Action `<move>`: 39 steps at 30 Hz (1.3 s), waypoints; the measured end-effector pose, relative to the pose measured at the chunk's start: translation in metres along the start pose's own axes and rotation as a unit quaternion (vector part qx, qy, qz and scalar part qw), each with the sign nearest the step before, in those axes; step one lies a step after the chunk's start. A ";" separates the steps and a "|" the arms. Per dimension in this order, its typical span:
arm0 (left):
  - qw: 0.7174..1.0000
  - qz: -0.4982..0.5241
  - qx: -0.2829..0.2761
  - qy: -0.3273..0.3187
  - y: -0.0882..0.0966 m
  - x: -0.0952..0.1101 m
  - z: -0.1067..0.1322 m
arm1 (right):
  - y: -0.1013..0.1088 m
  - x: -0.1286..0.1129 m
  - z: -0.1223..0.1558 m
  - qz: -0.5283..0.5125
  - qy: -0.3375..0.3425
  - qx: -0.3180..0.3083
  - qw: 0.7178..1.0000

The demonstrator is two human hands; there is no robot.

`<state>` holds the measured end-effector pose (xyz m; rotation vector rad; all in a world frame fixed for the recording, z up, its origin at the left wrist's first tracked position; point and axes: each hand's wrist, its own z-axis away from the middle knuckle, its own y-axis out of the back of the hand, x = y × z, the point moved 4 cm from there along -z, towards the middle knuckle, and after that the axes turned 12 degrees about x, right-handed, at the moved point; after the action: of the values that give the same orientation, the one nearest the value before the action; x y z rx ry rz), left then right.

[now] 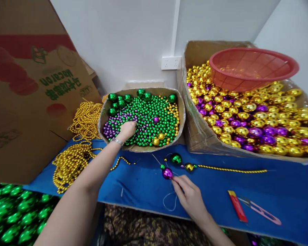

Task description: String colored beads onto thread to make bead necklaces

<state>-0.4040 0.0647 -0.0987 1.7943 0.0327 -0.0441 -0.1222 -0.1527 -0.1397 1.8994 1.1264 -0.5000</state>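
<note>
My left hand (128,130) reaches into a low cardboard box (141,148) of small green, purple and gold beads (146,111). Its fingers are closed; whatever may be between them is hidden. Over the blue cloth, my right hand (188,193) pinches a large shiny purple bead (167,173) between thumb and fingers. A small green bead (162,166) sits just beyond the purple one, and a thin needle (156,158) points up and left from it. Clear thread (170,201) loops below. Close by lie a big green bead (176,159), a gold bead (189,166) and a gold twisted strand (231,168).
Gold bead strings (72,164) are heaped on the left, beside a tall carton (28,102). A larger box (202,133) of gold and purple beads stands right, with a red basket (254,68) on top. Pink-handled snips (265,213) and a red packet (237,206) lie front right.
</note>
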 end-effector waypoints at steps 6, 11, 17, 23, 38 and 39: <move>1.000 -0.007 -0.008 0.005 0.000 -0.002 -0.001 | 0.001 -0.003 -0.002 0.004 -0.009 -0.003 1.000; 1.000 -0.002 -0.007 0.009 0.000 -0.003 -0.002 | 0.001 -0.002 -0.002 0.012 -0.004 0.002 1.000; 1.000 0.013 0.005 0.007 -0.001 -0.003 -0.001 | 0.000 -0.001 -0.002 0.013 0.000 -0.002 1.000; 0.999 0.043 0.031 0.000 0.005 -0.001 0.001 | 0.001 0.000 0.000 0.007 -0.004 -0.003 1.000; 0.970 0.202 0.114 -0.073 0.025 0.094 -0.021 | 0.008 0.002 -0.001 0.009 -0.009 0.017 1.000; 0.969 0.206 0.107 -0.082 0.027 0.097 -0.019 | 0.010 0.003 0.000 0.012 -0.013 0.020 1.000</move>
<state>-0.3052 0.0770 -0.0728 1.9747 -0.4785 0.1065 -0.1126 -0.1535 -0.1371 1.9327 1.0839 -0.5352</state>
